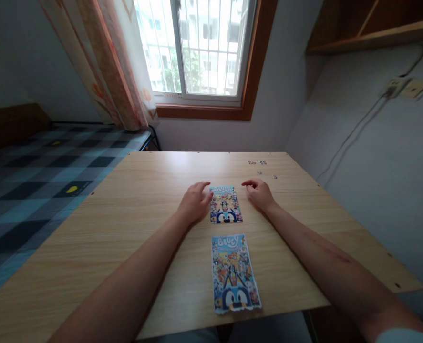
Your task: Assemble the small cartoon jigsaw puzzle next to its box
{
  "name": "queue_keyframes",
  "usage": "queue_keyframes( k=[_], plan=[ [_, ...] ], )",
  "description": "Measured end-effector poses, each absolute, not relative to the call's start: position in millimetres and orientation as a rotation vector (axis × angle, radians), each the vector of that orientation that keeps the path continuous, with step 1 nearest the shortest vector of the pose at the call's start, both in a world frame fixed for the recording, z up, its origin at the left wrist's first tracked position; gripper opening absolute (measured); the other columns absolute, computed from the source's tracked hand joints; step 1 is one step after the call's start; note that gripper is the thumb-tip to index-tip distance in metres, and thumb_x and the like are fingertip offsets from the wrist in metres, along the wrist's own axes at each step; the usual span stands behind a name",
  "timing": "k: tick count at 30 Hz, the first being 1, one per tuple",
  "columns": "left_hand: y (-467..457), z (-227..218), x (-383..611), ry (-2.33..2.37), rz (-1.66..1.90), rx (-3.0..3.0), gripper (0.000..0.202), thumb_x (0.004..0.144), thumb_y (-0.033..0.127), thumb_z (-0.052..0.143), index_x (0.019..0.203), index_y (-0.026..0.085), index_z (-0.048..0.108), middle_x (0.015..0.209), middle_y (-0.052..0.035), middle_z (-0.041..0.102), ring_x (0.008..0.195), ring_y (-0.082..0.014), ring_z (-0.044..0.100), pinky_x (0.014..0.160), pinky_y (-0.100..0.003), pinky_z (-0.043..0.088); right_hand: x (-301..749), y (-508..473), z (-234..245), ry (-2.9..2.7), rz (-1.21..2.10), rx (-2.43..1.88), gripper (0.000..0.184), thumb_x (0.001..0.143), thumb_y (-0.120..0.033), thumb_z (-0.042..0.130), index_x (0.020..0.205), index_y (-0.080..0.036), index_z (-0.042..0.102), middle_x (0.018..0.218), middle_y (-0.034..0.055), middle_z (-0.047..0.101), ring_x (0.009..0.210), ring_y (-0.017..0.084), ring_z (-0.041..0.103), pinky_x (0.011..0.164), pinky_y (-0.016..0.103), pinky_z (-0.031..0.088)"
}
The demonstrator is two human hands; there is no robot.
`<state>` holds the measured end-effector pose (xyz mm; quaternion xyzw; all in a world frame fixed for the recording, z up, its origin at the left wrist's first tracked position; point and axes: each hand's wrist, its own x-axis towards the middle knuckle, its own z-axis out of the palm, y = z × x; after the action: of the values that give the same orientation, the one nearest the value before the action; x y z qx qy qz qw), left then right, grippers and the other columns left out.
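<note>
A partly assembled Bluey jigsaw puzzle [227, 216] lies flat on the table between my hands. Wood-coloured gaps show in its middle, around a small upright figure. My left hand [196, 202] rests at the puzzle's left edge, thumb and forefinger apart, the thumb touching or just over the border. To the right of the puzzle is my right hand [259, 194], its forefinger stretched toward the puzzle and the other fingers curled; no piece shows in it. Nearer to me lies a printed Bluey picture sheet [235, 271] with a ragged lower edge, showing the same design.
Several loose puzzle pieces [263, 163] lie in small groups at the far right of the wooden table [154, 190]. A bed with a checked cover [54, 181] stands to the left. A cable [350, 133] hangs down the right wall, under a wooden shelf [376, 38].
</note>
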<state>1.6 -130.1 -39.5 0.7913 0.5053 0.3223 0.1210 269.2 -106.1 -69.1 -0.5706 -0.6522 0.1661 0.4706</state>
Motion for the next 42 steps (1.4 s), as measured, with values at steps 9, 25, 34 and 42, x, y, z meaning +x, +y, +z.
queue_keyframes(
  k=[9,25,34,42],
  plan=[
    [-127.5,-33.6,-3.0,1.614,1.170,2.140,0.026,0.077,0.009,0.047,0.086,0.020,0.069,0.107,-0.0050,0.073,0.102,-0.0213,0.066,0.100,-0.036,0.051,272.7,-102.8,-70.6,-1.639,0.466,-1.474,0.030,0.075,-0.024,0.052,0.086,-0.018,0.079,0.077,0.0037,0.073,0.065,0.017,0.057,0.068,0.029,0.046],
    [-125.0,-36.0,-8.8,1.415,1.220,2.158,0.017,0.061,0.011,0.046,0.056,0.021,0.059,0.062,-0.0002,0.064,0.064,-0.0171,0.058,0.065,-0.029,0.043,293.1,-98.9,-63.1,-1.737,0.851,-1.348,0.028,0.072,-0.023,0.056,0.087,-0.016,0.078,0.076,0.0013,0.074,0.066,0.015,0.060,0.064,0.025,0.045],
    [-123.8,-31.9,-11.9,1.430,1.184,2.152,0.015,0.060,0.015,0.043,0.052,0.021,0.055,0.058,0.0000,0.060,0.060,-0.0170,0.055,0.061,-0.028,0.039,305.2,-100.3,-61.8,-2.030,0.244,-1.379,0.024,0.080,-0.013,0.057,0.089,-0.019,0.077,0.089,0.0045,0.076,0.080,0.017,0.065,0.079,0.027,0.048],
    [-122.0,-29.4,-13.0,1.530,1.179,2.120,0.015,0.063,0.018,0.043,0.055,0.022,0.055,0.060,-0.0004,0.062,0.062,-0.0180,0.057,0.063,-0.029,0.040,378.7,-68.0,-57.0,-1.402,-0.112,-2.129,0.043,0.090,-0.017,0.047,0.128,-0.021,0.067,0.126,0.0105,0.068,0.112,0.024,0.063,0.092,0.031,0.049]
  ],
)
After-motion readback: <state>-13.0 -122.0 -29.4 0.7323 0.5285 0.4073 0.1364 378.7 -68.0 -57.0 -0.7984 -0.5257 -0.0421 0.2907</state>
